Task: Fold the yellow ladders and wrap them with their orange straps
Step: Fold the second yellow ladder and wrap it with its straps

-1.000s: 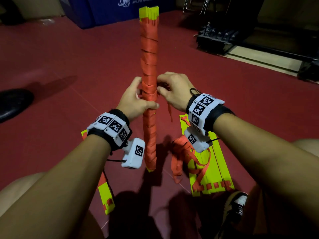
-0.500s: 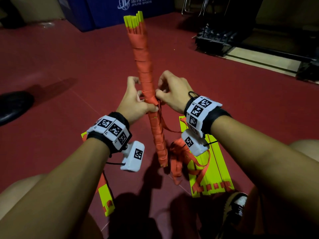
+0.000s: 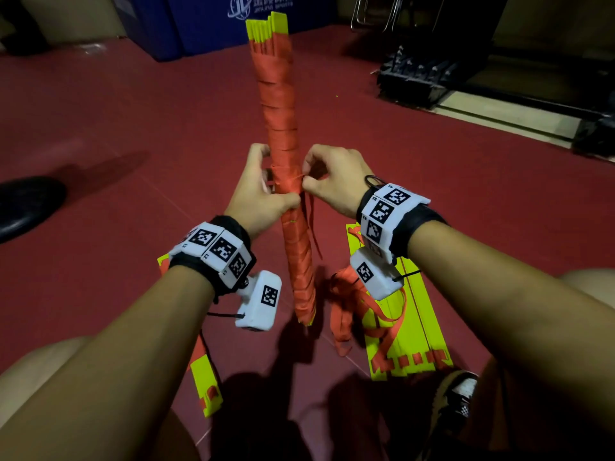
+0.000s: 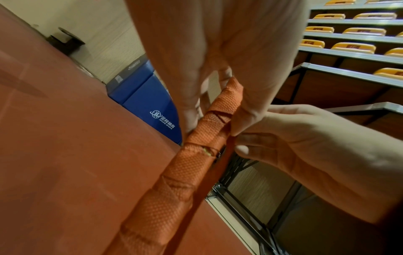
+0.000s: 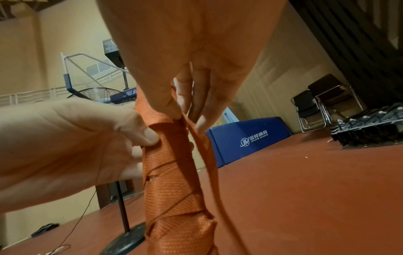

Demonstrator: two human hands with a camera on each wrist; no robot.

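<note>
Wrapped ladder bundle held near-upright between both hands, above the red floor.

Left hand [image 3: 258, 197] gripped the folded ladder bundle [image 3: 283, 134] at mid-length, fingers [image 5: 139, 136] curled round its far side, thumb pressed across the orange wrapping. Right hand [image 3: 332, 181] sat just beside it on the bundle's right edge; thumb and forefinger pinched the loose strap end [image 5: 205, 148] where it left the wrapping, tail hanging down alongside. Yellow slat tips showed at the top, clear of the strap. A second yellow ladder [image 3: 416, 331] lay flat on the floor [image 3: 133, 111] below the right wrist, its orange straps [image 3: 346, 304] loose in a heap beside it. Another yellow piece [image 3: 208, 384] lay under the left forearm.
</note>
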